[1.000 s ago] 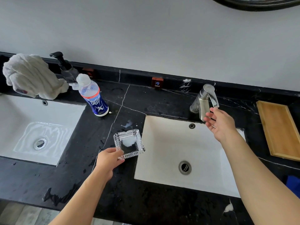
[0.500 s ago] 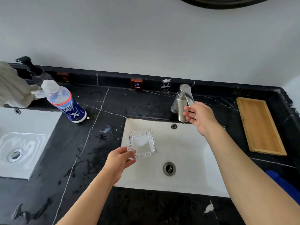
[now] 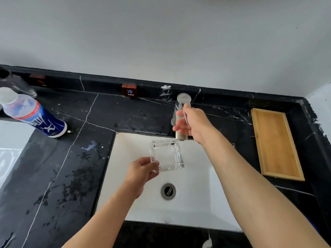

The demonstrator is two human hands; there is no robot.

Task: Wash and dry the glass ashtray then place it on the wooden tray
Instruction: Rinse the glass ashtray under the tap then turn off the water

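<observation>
The square glass ashtray [image 3: 167, 155] hangs over the white sink basin [image 3: 197, 203], just below the steel tap [image 3: 181, 120]. My left hand [image 3: 143, 170] pinches its near-left corner. My right hand [image 3: 192, 123] wraps the tap's lever, thumb on the near side of it. No water stream shows. The wooden tray [image 3: 275, 144] lies on the black counter at the right, with nothing on it.
A plastic bottle with a blue label [image 3: 34, 114] stands on the counter at the left. A second sink's edge [image 3: 10, 140] shows at far left. Water spots mark the black marble counter [image 3: 75, 167]. A small "COLD" sign [image 3: 129, 90] sits at the backsplash.
My left hand carried the ashtray from over the counter rightward to under the tap. My right hand closed onto the tap lever. The view shifted right.
</observation>
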